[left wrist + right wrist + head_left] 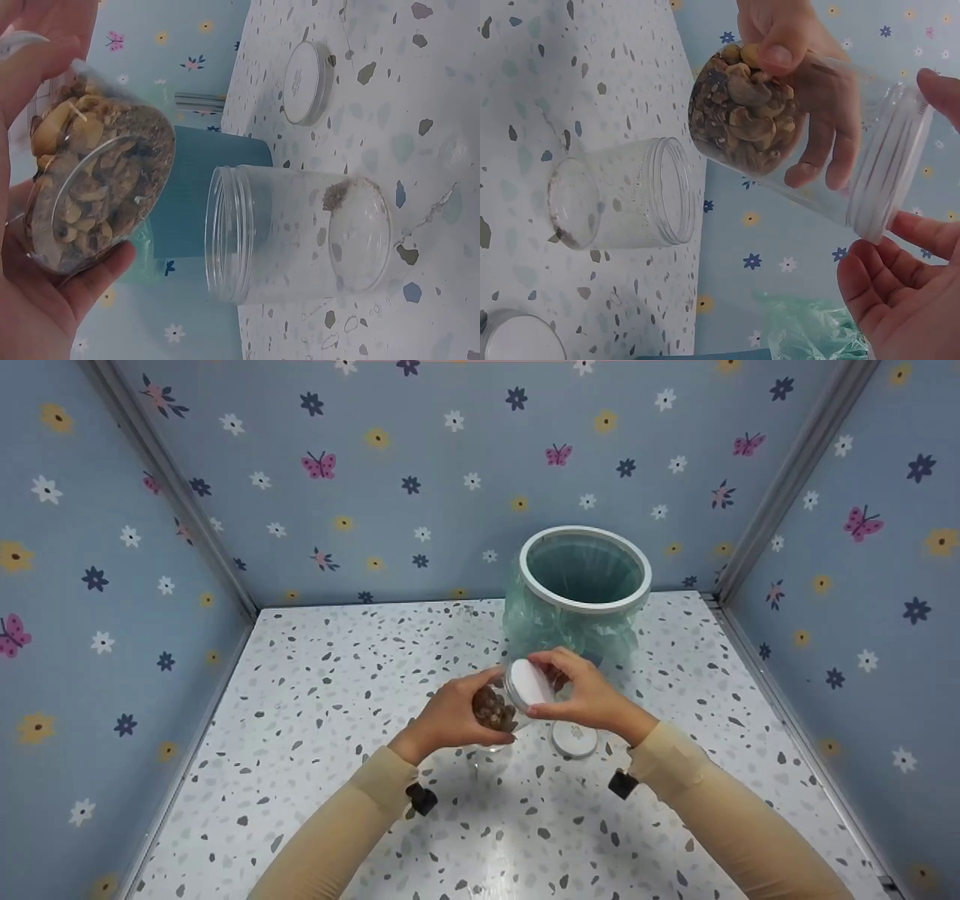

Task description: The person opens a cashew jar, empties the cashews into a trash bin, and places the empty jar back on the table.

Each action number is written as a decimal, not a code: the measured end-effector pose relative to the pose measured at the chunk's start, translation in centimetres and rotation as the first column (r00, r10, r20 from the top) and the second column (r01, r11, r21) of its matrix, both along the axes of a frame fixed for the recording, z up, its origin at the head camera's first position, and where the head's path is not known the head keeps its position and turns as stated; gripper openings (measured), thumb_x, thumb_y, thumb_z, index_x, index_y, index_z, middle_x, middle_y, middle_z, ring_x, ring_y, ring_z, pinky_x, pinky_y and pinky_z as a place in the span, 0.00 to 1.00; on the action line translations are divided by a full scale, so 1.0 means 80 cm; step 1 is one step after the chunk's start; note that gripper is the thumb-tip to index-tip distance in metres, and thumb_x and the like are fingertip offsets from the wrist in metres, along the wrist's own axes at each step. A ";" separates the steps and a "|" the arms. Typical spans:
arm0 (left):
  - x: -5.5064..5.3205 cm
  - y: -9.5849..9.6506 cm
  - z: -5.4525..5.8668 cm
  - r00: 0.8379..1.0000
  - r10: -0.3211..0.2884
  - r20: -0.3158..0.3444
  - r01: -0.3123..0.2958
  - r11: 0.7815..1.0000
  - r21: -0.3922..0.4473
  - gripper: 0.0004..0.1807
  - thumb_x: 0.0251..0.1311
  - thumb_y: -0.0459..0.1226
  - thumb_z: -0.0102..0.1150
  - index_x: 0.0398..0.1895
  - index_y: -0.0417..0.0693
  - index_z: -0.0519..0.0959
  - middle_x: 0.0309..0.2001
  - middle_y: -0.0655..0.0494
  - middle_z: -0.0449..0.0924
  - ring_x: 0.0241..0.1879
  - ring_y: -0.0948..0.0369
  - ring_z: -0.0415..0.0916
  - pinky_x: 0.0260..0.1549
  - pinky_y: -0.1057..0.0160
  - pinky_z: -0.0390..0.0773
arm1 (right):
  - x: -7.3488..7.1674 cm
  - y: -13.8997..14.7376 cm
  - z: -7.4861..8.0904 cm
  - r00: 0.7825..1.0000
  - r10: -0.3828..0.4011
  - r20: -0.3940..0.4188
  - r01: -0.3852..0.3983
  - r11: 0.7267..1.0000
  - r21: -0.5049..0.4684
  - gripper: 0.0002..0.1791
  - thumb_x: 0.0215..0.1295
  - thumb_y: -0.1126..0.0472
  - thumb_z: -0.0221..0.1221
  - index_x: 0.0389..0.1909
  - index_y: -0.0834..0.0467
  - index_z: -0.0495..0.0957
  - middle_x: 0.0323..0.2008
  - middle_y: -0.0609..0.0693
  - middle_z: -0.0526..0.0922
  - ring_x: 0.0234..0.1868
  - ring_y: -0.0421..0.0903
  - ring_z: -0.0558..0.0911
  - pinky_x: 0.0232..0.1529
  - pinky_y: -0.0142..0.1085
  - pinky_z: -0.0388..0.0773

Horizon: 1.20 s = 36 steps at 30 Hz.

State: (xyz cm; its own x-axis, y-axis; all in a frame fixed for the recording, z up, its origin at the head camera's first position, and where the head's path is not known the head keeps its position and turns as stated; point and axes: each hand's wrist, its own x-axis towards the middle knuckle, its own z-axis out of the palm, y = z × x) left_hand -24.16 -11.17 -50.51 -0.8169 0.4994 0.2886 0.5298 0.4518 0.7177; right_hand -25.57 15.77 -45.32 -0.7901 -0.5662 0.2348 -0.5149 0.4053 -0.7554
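I'm watching a person's two bare hands work over a speckled terrazzo-pattern tabletop (322, 682). The left hand (454, 709) grips a clear screw-top jar (874, 120), its thumb and fingers curled around the body. The jar is held in the air, tilted, with its lidded end uppermost, and cashews and other nuts (754, 124) lie heaped in its lower end. The right hand (589, 690) pinches the white lid (531, 682) on that jar, thumb and fingers at opposite edges of it.

Below the held jar, a second clear jar (281, 247) stands upright on the tabletop with its mouth uncovered, and brownish crumbs (335, 196) cling at its base. A loose white lid (575, 739) lies flat near it, on the person's right. Farther back stands a white-rimmed bin (585, 607) lined with a translucent green bag (536, 622). Blue panels (465, 450) printed with flowers and butterflies enclose the tabletop.
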 end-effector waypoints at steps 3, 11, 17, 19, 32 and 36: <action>0.000 -0.004 0.001 1.000 -0.018 0.020 0.018 1.000 -0.010 0.53 0.47 0.48 0.89 0.79 0.54 0.73 0.68 0.55 0.84 0.62 0.56 0.83 0.62 0.49 0.85 | -0.002 0.003 0.004 0.999 0.053 -0.005 -0.053 0.998 0.039 0.43 0.55 0.54 0.82 0.71 0.62 0.77 0.56 0.57 0.82 0.52 0.50 0.79 0.54 0.45 0.83; -0.002 -0.010 -0.001 0.997 -0.070 0.041 0.072 0.996 -0.053 0.51 0.46 0.49 0.88 0.77 0.55 0.75 0.66 0.56 0.85 0.60 0.57 0.84 0.62 0.49 0.84 | -0.002 0.008 0.008 0.986 0.165 -0.017 -0.161 0.977 0.140 0.48 0.53 0.56 0.84 0.74 0.60 0.74 0.64 0.55 0.80 0.56 0.51 0.80 0.57 0.48 0.84; -0.001 -0.012 -0.001 0.996 -0.080 0.043 0.084 0.993 -0.088 0.50 0.46 0.50 0.89 0.76 0.56 0.76 0.64 0.56 0.86 0.57 0.60 0.84 0.61 0.51 0.84 | -0.002 0.009 0.007 0.977 0.212 -0.008 -0.207 0.961 0.185 0.49 0.53 0.59 0.83 0.75 0.60 0.72 0.67 0.55 0.78 0.60 0.53 0.80 0.63 0.57 0.82; 0.000 -0.012 -0.002 0.996 -0.078 0.043 0.081 0.993 -0.087 0.50 0.46 0.50 0.89 0.76 0.55 0.76 0.63 0.56 0.86 0.57 0.59 0.84 0.60 0.50 0.85 | -0.001 0.009 0.007 0.977 0.211 -0.015 -0.204 0.959 0.194 0.49 0.54 0.57 0.83 0.76 0.59 0.71 0.67 0.55 0.77 0.61 0.53 0.80 0.63 0.56 0.82; 0.005 -0.003 -0.001 0.999 0.053 -0.010 -0.053 0.986 -0.159 0.52 0.48 0.56 0.86 0.78 0.57 0.74 0.61 0.56 0.87 0.51 0.58 0.85 0.54 0.50 0.87 | 0.002 -0.002 -0.002 0.996 -0.037 0.080 0.025 0.989 0.145 0.38 0.70 0.46 0.73 0.73 0.63 0.75 0.55 0.57 0.83 0.48 0.50 0.81 0.53 0.48 0.84; 0.007 -0.002 0.000 0.997 0.065 -0.028 -0.069 0.985 -0.156 0.54 0.48 0.56 0.87 0.79 0.54 0.74 0.63 0.54 0.87 0.52 0.57 0.86 0.54 0.49 0.87 | 0.002 -0.001 -0.004 0.993 -0.056 0.099 0.042 0.990 0.137 0.35 0.71 0.48 0.72 0.69 0.65 0.78 0.53 0.59 0.85 0.43 0.47 0.81 0.48 0.39 0.83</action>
State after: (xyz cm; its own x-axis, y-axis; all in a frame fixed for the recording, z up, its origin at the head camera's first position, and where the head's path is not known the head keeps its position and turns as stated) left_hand -23.57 -11.34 -50.48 -0.8443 0.4841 0.2297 0.5096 0.5927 0.6237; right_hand -25.38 15.67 -45.62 -0.8336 -0.5473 0.0751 -0.4145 0.5297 -0.7400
